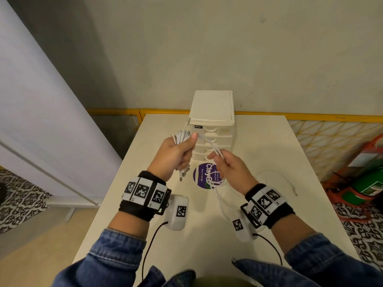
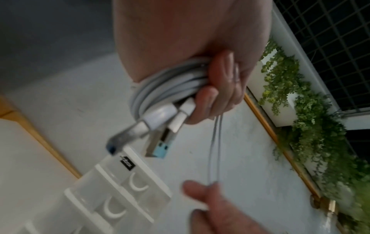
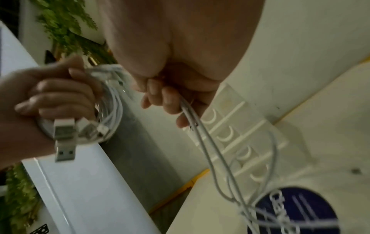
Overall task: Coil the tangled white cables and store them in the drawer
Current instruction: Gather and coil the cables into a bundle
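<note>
Left hand (image 1: pixel 176 154) gripped the coiled white cables (image 2: pixel 160 88), coil upright above the table (image 1: pixel 269 141), 2 USB plugs (image 3: pixel 65 139) pointing down. Right hand (image 1: pixel 230 168) pinched 2 loose strands (image 3: pixel 202 139) running down-right to the tangle on a purple sticker (image 1: pixel 200 176). Drawer unit (image 1: pixel 213 129) stood just behind, 5 drawers closed.

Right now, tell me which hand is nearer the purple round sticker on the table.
Right. The right hand pinches the loose cable strands almost directly above the purple sticker, while the left hand, gripping the coiled bundle, is off to the sticker's left.
</note>
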